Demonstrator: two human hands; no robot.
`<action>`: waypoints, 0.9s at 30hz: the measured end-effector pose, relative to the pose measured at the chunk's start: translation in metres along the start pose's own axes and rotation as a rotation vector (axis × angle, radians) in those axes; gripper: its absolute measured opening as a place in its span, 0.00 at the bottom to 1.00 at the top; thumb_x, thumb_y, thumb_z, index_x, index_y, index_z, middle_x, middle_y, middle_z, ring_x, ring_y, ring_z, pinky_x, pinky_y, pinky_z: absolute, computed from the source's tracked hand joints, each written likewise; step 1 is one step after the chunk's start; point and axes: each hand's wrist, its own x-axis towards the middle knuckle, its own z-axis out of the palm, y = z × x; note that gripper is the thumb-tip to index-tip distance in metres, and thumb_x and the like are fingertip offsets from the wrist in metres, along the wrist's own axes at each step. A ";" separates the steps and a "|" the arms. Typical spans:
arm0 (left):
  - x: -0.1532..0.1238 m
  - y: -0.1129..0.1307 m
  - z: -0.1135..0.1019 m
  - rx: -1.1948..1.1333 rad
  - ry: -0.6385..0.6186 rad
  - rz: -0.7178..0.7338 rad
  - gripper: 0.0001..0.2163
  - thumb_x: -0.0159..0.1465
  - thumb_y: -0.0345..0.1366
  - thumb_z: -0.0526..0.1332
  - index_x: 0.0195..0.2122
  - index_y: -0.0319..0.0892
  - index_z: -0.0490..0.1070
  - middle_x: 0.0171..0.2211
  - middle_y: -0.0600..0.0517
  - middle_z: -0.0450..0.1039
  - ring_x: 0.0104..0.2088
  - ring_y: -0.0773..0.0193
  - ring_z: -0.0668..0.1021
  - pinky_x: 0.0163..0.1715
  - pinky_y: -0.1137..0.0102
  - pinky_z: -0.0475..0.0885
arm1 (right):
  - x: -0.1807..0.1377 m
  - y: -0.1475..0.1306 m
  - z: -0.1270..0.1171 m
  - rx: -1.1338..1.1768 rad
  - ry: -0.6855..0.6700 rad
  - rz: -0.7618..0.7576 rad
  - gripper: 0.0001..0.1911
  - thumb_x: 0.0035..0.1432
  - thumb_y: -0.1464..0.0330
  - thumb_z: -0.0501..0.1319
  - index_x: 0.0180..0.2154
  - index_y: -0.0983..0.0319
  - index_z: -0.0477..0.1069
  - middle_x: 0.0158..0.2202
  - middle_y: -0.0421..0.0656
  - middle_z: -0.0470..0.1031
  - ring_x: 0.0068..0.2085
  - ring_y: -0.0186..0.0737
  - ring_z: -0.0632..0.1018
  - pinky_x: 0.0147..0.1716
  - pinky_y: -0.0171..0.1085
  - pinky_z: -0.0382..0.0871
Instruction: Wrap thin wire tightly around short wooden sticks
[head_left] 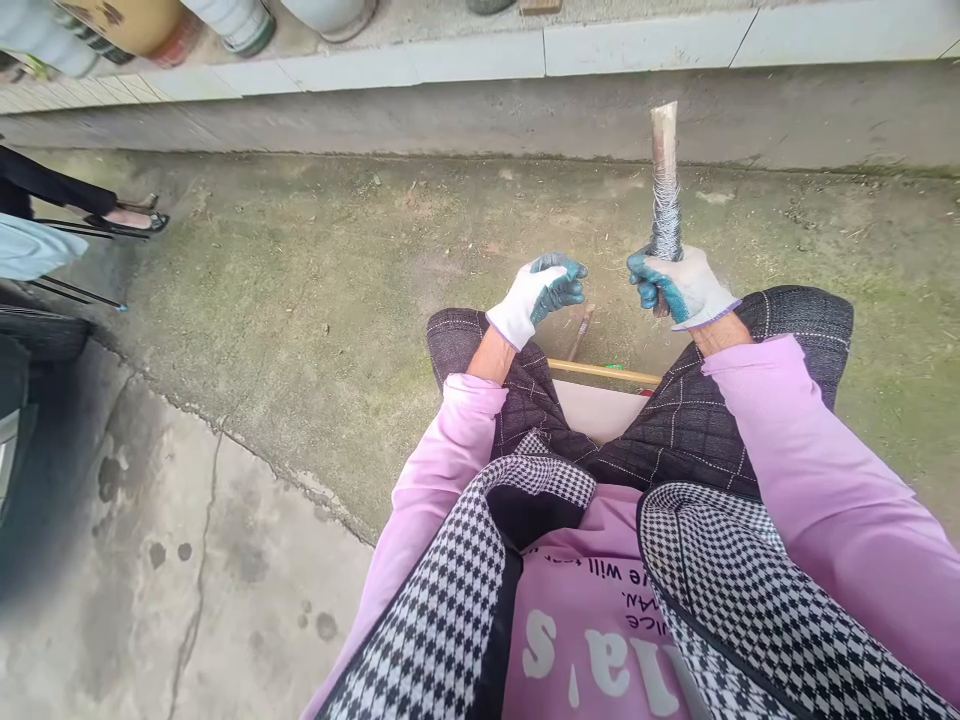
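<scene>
Fingers (645, 275) of the right hand (686, 285), in a white and blue-green glove, are wrapped around the lower part of a stick (664, 145) in the head view. Silvery wire (667, 225) is wound around the stick just beyond the fist, and its bare end points away from the lap. To the left of the stick, and apart from it, the left hand (538, 292), gloved alike, has its fingers bent toward the thumb; one cannot tell whether they pinch a fine strand.

Nearer the body than the stick, the wearer's knees spread in dark checked trousers (701, 405), with a yellowish rod (604, 371) and a pale board (600, 408) between the thighs. Beyond the stick runs a ledge faced with white tiles (480, 62), bearing pots (330, 14) toward the left. Well to the left of the stick, another person's foot (131, 218) in a dark shoe rests on the ground (300, 260), with a tire (45, 335) nearby.
</scene>
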 end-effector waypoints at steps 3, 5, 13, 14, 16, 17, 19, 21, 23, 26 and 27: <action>0.003 -0.002 0.000 0.122 0.019 0.068 0.16 0.65 0.27 0.83 0.44 0.43 0.77 0.37 0.55 0.89 0.34 0.67 0.88 0.54 0.62 0.91 | 0.001 -0.002 -0.010 0.095 -0.037 0.033 0.25 0.61 0.66 0.86 0.34 0.53 0.69 0.25 0.35 0.73 0.22 0.31 0.65 0.18 0.33 0.66; 0.005 -0.004 0.002 0.207 0.047 0.124 0.16 0.62 0.24 0.81 0.42 0.43 0.76 0.34 0.57 0.85 0.33 0.67 0.87 0.53 0.62 0.92 | 0.000 -0.004 -0.017 0.180 -0.080 0.042 0.28 0.64 0.63 0.86 0.33 0.53 0.65 0.25 0.34 0.71 0.21 0.30 0.62 0.18 0.32 0.64; 0.009 -0.015 0.006 0.457 0.097 0.315 0.13 0.56 0.17 0.72 0.35 0.44 0.80 0.33 0.55 0.84 0.35 0.65 0.84 0.44 0.70 0.85 | -0.015 -0.021 -0.021 0.230 -0.132 0.056 0.34 0.73 0.60 0.86 0.35 0.53 0.60 0.26 0.31 0.64 0.24 0.29 0.56 0.25 0.34 0.57; 0.009 -0.015 0.006 0.474 0.108 0.338 0.13 0.56 0.17 0.71 0.34 0.43 0.81 0.34 0.55 0.85 0.37 0.64 0.85 0.45 0.70 0.84 | -0.016 -0.023 -0.021 0.236 -0.128 0.067 0.33 0.74 0.62 0.85 0.35 0.53 0.60 0.26 0.31 0.64 0.25 0.29 0.56 0.25 0.35 0.56; 0.010 -0.015 0.005 0.493 0.130 0.371 0.13 0.56 0.18 0.68 0.36 0.44 0.83 0.34 0.55 0.85 0.37 0.64 0.84 0.44 0.71 0.83 | -0.017 -0.026 -0.021 0.250 -0.115 0.083 0.32 0.74 0.64 0.84 0.35 0.53 0.60 0.26 0.30 0.65 0.25 0.29 0.55 0.26 0.35 0.55; 0.010 -0.015 0.004 0.500 0.139 0.381 0.14 0.56 0.18 0.68 0.38 0.44 0.84 0.34 0.55 0.85 0.36 0.64 0.83 0.44 0.71 0.82 | -0.017 -0.026 -0.021 0.260 -0.109 0.086 0.32 0.73 0.64 0.85 0.35 0.53 0.60 0.26 0.30 0.64 0.25 0.29 0.54 0.26 0.35 0.54; 0.010 -0.014 0.004 0.523 0.151 0.397 0.16 0.58 0.18 0.67 0.40 0.44 0.87 0.36 0.55 0.86 0.35 0.64 0.82 0.43 0.70 0.81 | -0.015 -0.025 -0.023 0.283 -0.104 0.083 0.33 0.70 0.65 0.86 0.35 0.53 0.60 0.25 0.30 0.64 0.25 0.29 0.54 0.26 0.35 0.53; 0.010 -0.015 0.004 0.546 0.152 0.414 0.17 0.59 0.19 0.67 0.42 0.44 0.89 0.39 0.54 0.87 0.37 0.63 0.84 0.44 0.69 0.82 | -0.011 -0.022 -0.025 0.299 -0.106 0.077 0.33 0.69 0.64 0.86 0.35 0.53 0.60 0.25 0.30 0.65 0.25 0.29 0.54 0.25 0.35 0.53; 0.011 -0.016 0.003 0.548 0.140 0.411 0.19 0.59 0.18 0.68 0.46 0.44 0.90 0.39 0.53 0.87 0.39 0.62 0.85 0.47 0.68 0.83 | -0.007 -0.017 -0.027 0.303 -0.120 0.066 0.34 0.67 0.63 0.87 0.35 0.53 0.61 0.25 0.31 0.65 0.25 0.29 0.55 0.25 0.35 0.54; 0.016 -0.020 0.000 0.544 0.130 0.370 0.20 0.59 0.19 0.70 0.50 0.44 0.90 0.36 0.55 0.85 0.38 0.62 0.85 0.49 0.66 0.84 | 0.000 -0.010 -0.030 0.286 -0.159 0.047 0.36 0.61 0.60 0.90 0.35 0.53 0.60 0.25 0.32 0.67 0.23 0.30 0.58 0.22 0.34 0.56; 0.018 -0.021 0.000 0.553 0.133 0.354 0.18 0.59 0.19 0.70 0.47 0.44 0.89 0.35 0.54 0.85 0.37 0.62 0.85 0.49 0.66 0.85 | 0.003 -0.007 -0.031 0.275 -0.170 0.042 0.36 0.60 0.59 0.91 0.35 0.52 0.61 0.25 0.32 0.68 0.23 0.30 0.59 0.21 0.35 0.57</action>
